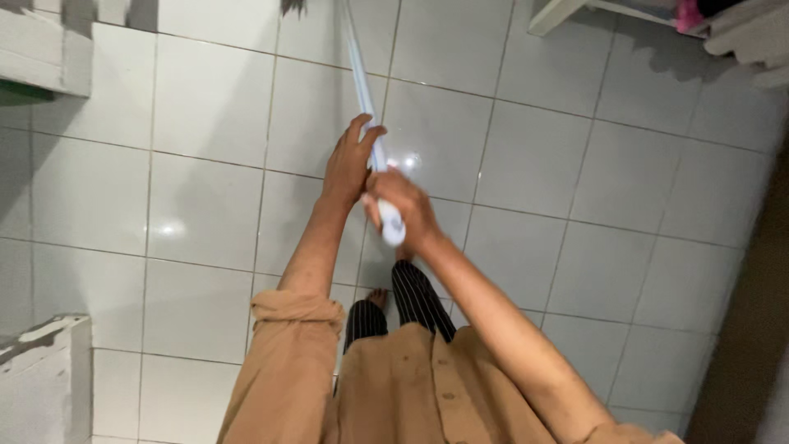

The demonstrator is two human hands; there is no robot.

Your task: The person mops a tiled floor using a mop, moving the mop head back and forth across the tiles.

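**Both hands wrapped on a pale pole above a white tiled floor**

The left hand (349, 160) is curled around a long pale-blue pole (366, 99), fingers over the far side and thumb along the near side. Just below it, toward 5 o'clock, the right hand (403, 210) is clenched on the same pole close to its rounded white end cap (393, 233), which sticks out beneath the fist. The two hands touch or nearly touch each other along the shaft.

The pole runs from the hands toward 12 o'clock, tilting slightly left, and leaves the frame at the top edge; a dark, blurred bit at the top edge lies just beside it at 11 o'clock, too unclear to tell what it is.

Under everything lies a floor of large glossy white tiles (205, 107) with grey grout lines. The person wears a tan shirt with the left sleeve (296, 312) rolled up at the elbow, and dark striped trousers (415, 300); a bare foot (377, 298) shows between the arms at 6 o'clock from the hands. A white ledge (41, 370) sits at 8 o'clock, and a white frame edge (559, 15) at 1 o'clock.
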